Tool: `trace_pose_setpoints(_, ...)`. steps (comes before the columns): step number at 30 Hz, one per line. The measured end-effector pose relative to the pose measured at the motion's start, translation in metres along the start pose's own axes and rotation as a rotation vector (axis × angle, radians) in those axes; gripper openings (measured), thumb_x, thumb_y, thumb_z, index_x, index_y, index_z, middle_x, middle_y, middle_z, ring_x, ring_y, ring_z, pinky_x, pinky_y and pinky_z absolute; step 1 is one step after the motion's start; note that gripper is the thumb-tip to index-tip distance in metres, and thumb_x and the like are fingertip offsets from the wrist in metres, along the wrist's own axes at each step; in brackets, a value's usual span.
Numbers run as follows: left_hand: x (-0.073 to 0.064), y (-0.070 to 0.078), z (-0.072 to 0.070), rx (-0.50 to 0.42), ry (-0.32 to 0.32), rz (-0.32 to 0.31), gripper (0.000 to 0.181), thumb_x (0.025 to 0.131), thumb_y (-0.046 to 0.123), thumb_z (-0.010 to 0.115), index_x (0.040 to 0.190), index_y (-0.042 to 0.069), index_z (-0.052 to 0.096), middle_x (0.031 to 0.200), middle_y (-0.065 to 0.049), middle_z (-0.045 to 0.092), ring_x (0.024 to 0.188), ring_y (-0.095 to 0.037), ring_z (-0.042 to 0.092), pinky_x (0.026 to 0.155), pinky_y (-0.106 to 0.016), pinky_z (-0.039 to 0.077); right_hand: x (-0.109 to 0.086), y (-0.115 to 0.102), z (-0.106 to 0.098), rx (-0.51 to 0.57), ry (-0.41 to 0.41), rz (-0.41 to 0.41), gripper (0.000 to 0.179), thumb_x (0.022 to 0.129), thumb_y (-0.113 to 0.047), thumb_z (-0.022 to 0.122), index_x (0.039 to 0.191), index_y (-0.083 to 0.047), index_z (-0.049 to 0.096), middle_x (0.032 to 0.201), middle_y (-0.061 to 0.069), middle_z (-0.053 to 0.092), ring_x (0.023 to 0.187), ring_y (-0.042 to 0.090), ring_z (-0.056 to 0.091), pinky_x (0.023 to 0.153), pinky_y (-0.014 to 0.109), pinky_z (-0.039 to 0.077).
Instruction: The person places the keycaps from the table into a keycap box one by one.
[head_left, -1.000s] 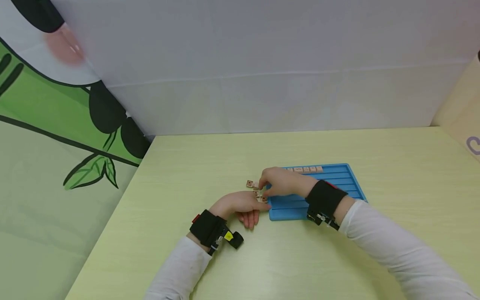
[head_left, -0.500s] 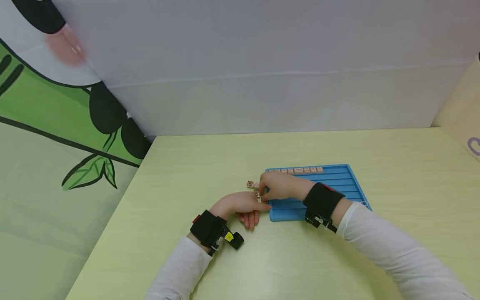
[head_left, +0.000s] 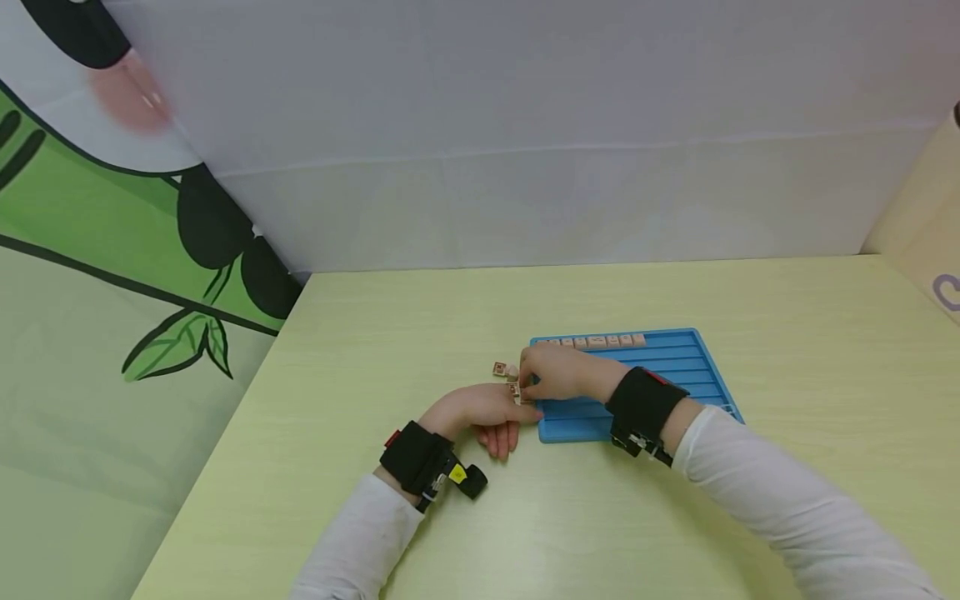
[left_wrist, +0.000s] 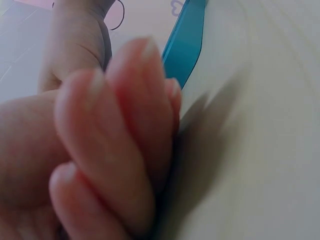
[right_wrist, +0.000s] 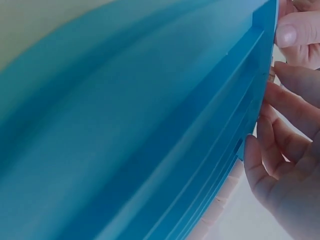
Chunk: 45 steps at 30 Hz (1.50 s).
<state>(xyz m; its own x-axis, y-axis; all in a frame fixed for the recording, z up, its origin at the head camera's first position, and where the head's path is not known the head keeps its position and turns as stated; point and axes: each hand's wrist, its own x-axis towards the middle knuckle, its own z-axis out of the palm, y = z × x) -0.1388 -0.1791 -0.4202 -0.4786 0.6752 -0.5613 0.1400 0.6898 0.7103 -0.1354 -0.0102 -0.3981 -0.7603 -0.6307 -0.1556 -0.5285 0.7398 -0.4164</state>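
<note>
A blue ridged tray (head_left: 577, 421) lies on the table with a row of small pale tiles (head_left: 597, 342) along its far edge. My left hand (head_left: 487, 406) rests at the tray's near left corner, thumb tip close to the rim and other fingers loosely bent (left_wrist: 115, 135). Bent over the left edge of the tray, my right hand (head_left: 562, 372) has thumb and forefinger together at a small tile (right_wrist: 272, 75), mostly hidden by the fingertips. Several loose tiles (head_left: 499, 368) with dark markings lie between the two hands, left of the tray.
The pale yellow-green table (head_left: 390, 333) reaches back to a whitish cloth wall (head_left: 525, 208). A green printed panel (head_left: 112, 192) stands along the left side. Both wrists wear black straps (head_left: 648, 412) with small cameras.
My right hand has shifted slightly toward the near side over the loose tiles, uncovering more of the far tile row. The left hand stays where it was.
</note>
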Motion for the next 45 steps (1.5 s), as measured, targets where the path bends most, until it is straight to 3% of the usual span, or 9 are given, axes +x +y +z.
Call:
trace_pose_setpoints(16,-0.009,-0.009,0.005,0.017,-0.016,0.017,0.054,0.098,0.038,0.047,0.057,0.006,0.063,0.046,-0.001,0.06,0.035,-0.007,0.053,0.038,-0.018,0.04,-0.004,-0.016,0.012,-0.069,0.036,0.03,0.015,0.093,-0.015,0.06,0.099,-0.009,0.072,0.092,0.003,0.06,0.084,0.016,0.052,0.076,0.03,0.045)
trace_pose_setpoints(23,-0.01,-0.007,0.006,0.05,0.013,-0.021,0.055,0.097,0.041,0.049,0.057,0.006,0.065,0.048,-0.002,0.061,0.036,-0.009,0.053,0.04,-0.019,0.041,-0.007,-0.013,0.007,0.028,0.101,0.014,0.014,0.096,-0.01,0.053,0.098,-0.006,0.066,0.088,0.003,0.064,0.071,0.011,0.052,0.067,0.024,0.044)
trace_pose_setpoints(29,-0.011,-0.006,0.006,0.055,0.026,-0.038,0.054,0.096,0.042,0.05,0.057,0.007,0.065,0.049,-0.002,0.061,0.036,-0.009,0.052,0.04,-0.02,0.041,-0.009,-0.013,0.005,0.047,0.157,-0.009,0.013,0.096,-0.007,0.051,0.092,-0.005,0.063,0.079,0.002,0.06,0.061,0.01,0.045,0.06,0.022,0.038)
trace_pose_setpoints(37,-0.009,-0.007,0.006,0.051,0.013,-0.032,0.054,0.097,0.04,0.049,0.057,0.006,0.065,0.048,-0.001,0.06,0.036,-0.008,0.053,0.04,-0.019,0.04,-0.005,-0.011,0.011,-0.003,0.111,-0.002,0.014,0.094,-0.01,0.058,0.104,-0.005,0.066,0.084,0.002,0.061,0.071,0.011,0.05,0.067,0.024,0.043)
trace_pose_setpoints(45,-0.009,-0.006,0.006,0.057,0.02,-0.035,0.054,0.096,0.041,0.05,0.057,0.006,0.065,0.048,-0.002,0.061,0.036,-0.009,0.053,0.04,-0.02,0.041,-0.005,-0.01,0.014,-0.059,0.124,0.006,0.016,0.091,-0.01,0.061,0.105,-0.004,0.069,0.091,0.006,0.062,0.079,0.015,0.052,0.073,0.028,0.047)
